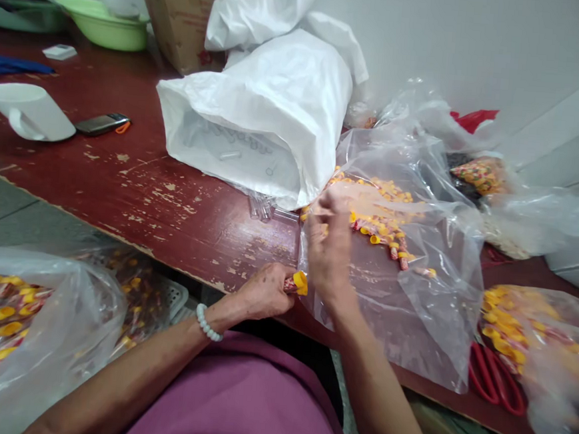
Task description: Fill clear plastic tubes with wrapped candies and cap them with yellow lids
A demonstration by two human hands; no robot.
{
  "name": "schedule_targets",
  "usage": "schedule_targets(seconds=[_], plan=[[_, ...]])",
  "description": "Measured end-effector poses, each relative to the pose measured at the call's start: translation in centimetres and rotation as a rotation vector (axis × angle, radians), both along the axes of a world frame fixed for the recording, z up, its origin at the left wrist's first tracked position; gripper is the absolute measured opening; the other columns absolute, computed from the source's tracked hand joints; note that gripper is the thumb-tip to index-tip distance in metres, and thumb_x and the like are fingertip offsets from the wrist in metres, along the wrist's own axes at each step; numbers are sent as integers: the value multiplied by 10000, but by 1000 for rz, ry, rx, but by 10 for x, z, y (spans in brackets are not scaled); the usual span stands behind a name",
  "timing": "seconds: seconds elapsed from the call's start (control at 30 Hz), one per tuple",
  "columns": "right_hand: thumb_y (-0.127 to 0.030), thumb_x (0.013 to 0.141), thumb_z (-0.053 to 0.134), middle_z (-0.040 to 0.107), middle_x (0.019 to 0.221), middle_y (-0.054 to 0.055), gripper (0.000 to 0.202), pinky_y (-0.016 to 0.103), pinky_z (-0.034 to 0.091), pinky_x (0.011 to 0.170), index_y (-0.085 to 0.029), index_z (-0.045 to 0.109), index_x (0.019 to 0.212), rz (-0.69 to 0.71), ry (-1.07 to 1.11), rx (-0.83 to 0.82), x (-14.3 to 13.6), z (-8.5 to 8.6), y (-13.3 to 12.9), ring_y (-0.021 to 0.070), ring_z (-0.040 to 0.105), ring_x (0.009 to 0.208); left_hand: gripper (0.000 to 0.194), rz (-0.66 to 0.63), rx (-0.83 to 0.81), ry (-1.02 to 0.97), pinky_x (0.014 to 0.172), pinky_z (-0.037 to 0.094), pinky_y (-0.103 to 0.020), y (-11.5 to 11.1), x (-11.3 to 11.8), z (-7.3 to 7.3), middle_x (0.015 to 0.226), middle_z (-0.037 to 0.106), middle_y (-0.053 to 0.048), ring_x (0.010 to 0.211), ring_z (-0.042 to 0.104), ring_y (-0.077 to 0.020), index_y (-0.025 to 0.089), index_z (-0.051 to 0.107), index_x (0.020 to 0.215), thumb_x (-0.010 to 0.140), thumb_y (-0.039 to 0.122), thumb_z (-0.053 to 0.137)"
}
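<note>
My left hand (266, 291) is closed around a small red-patterned tube with a yellow cap (300, 283), near the table's front edge. Blurred by motion, my right hand (328, 243) is over the left side of a clear plastic bag (432, 308); what its fingers do is hard to make out. Many yellow-capped tubes (376, 227) lie in that bag. Behind my hands, a white sack (290, 83) lies with its mouth open, with clear tubes (231, 154) inside. A few more clear tubes (261, 208) lie just in front of it.
A white mug (41, 114), a phone (102, 123) and a green basin (109, 25) stand or lie at the left. Red-handled scissors (497, 380) rest at the right by another bag of yellow-capped pieces (506, 328). A filled bag (75, 320) sits below the table at left.
</note>
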State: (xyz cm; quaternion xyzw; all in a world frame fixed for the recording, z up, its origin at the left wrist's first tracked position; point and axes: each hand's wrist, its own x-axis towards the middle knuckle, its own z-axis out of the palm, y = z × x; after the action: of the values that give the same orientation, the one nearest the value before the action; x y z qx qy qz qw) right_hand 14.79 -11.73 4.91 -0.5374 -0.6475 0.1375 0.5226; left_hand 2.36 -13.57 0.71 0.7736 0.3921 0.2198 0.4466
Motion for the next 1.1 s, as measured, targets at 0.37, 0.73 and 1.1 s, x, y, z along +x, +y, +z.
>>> schedule_targets(seconds=[0.37,0.73,1.1], plan=[[-571,873,431,614,1109,20,441,255,479,719,-285,544,1189,28,646,-309,9,-22,13,97,622,751,105,95,-529,-271,465,298,-192,1,-9,2,565,517,34,497,414,-65,123,586,658,553,126,573],[-557,875,446,638,991,24,411,274,487,717,-244,627,1071,52,588,-320,10,-20,-2,108,594,714,365,59,-973,-502,347,103,-174,-3,-20,4,507,417,54,383,315,-36,131,598,742,700,489,656],[-194,912,408,638,1025,79,264,288,432,873,-152,604,1083,-3,-226,-165,16,-39,29,169,570,956,266,705,-465,-634,386,253,-185,-5,-108,20,493,473,44,422,382,-54,142,558,597,668,389,627]])
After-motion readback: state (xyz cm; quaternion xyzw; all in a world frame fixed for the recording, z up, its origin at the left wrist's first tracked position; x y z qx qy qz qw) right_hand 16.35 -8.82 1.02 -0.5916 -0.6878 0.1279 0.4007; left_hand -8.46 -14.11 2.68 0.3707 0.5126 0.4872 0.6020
